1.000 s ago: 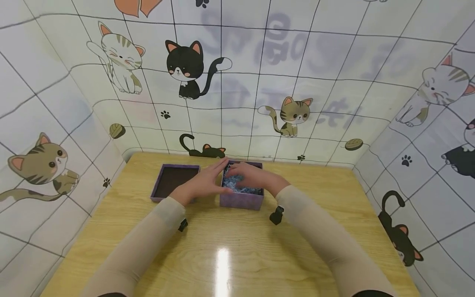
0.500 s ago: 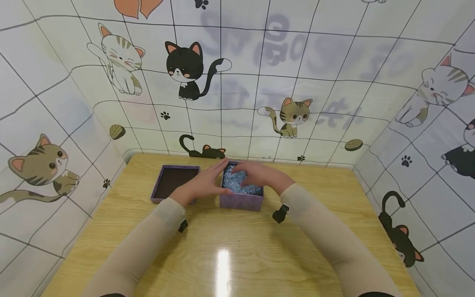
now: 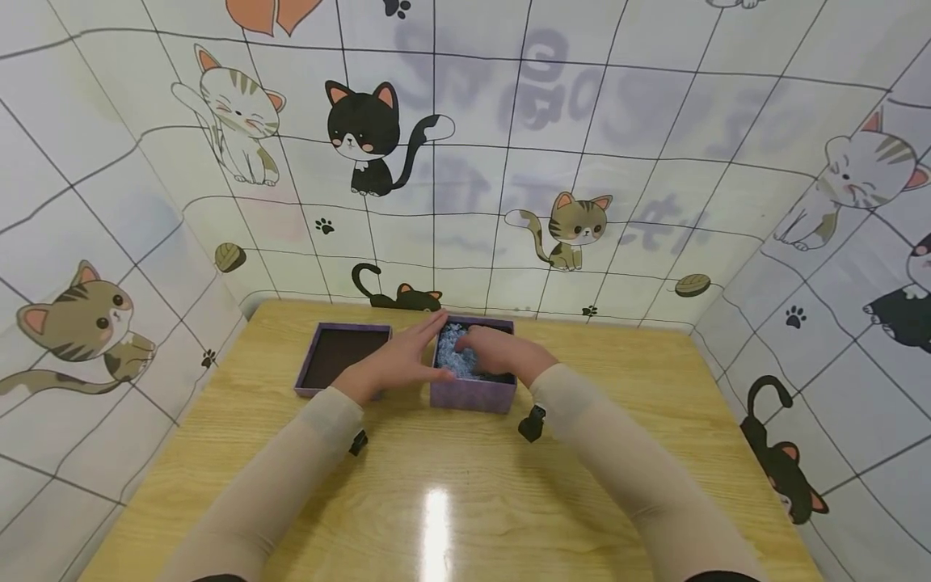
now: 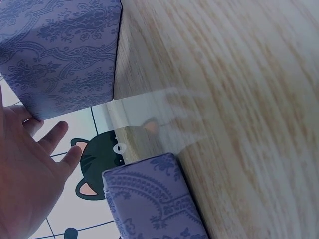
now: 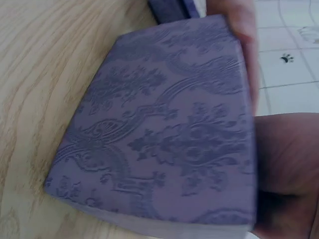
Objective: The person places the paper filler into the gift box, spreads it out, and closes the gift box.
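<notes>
A purple patterned box [image 3: 473, 395] stands near the table's back edge, with light blue shredded filler [image 3: 452, 356] inside. My left hand [image 3: 396, 360] rests against the box's left side, fingers spread along its rim; the left wrist view shows this hand [image 4: 32, 164] at the box's edge [image 4: 65, 50]. Inside the box is my right hand [image 3: 509, 353], its fingers bent down into the filler. In the right wrist view the box wall [image 5: 164, 124] hides those fingertips, and part of the hand [image 5: 289, 164] shows beyond it.
A shallow purple lid [image 3: 342, 356] with a dark inside lies left of the box, partly behind the left hand. The wooden table [image 3: 451, 485] meets walls [image 3: 465, 178] covered with a cat-print sheet at the back and sides.
My right hand lifted a little to the right, then came back lower into the box. Filler that was spread across the box now shows bunched at its left. The left hand has stayed put.
</notes>
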A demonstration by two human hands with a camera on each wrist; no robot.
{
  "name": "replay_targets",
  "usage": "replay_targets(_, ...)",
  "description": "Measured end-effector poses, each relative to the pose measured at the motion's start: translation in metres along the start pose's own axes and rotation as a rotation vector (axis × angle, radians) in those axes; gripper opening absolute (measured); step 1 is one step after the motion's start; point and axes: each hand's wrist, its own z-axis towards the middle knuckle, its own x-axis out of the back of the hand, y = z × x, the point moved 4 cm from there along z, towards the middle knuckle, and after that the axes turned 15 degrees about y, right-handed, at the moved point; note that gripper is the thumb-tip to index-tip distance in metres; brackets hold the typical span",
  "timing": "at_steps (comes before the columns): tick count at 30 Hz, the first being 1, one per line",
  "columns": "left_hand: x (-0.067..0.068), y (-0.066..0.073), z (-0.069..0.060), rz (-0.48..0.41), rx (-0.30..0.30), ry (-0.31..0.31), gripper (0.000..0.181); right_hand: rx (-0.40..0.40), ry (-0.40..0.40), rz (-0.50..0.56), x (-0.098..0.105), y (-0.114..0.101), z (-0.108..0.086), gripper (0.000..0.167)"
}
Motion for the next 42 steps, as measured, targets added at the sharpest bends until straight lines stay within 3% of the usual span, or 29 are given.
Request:
replay_targets(8,0.000,0.000,0.000,-0.007,0.010,-0.015,0.125,-0.011,0.014,0.053,0.006,0.004,0.000,0.051)
replay_targets(14,0.000,0.001,0.000,-0.040,0.033,-0.021,0.126,-0.028,0.125,0.205,0.024,0.004,-0.012,0.055)
replay_targets(19,0.000,-0.001,-0.001,-0.042,0.044,-0.020,0.124,-0.107,0.178,0.292,0.012,0.004,-0.008,0.065)
replay_targets(23,-0.001,-0.001,-0.001,-0.035,0.043,-0.019,0.123,-0.189,0.179,0.258,-0.006,0.006,0.000,0.068)
replay_targets(30,-0.001,-0.001,0.000,-0.025,0.025,-0.016,0.120,-0.182,0.175,0.161,-0.028,0.003,0.016,0.060)
replay_targets(34,0.000,-0.002,0.001,-0.030,0.025,-0.020,0.120,-0.161,0.159,0.163,-0.030,0.004,0.017,0.060)
replay_targets(38,0.000,-0.002,0.000,-0.032,0.037,-0.025,0.121,-0.138,0.165,0.249,-0.022,0.006,0.009,0.061)
replay_targets(42,-0.001,-0.001,-0.001,-0.036,0.051,-0.030,0.122,-0.197,0.216,0.334,-0.010,0.007,-0.003,0.059)
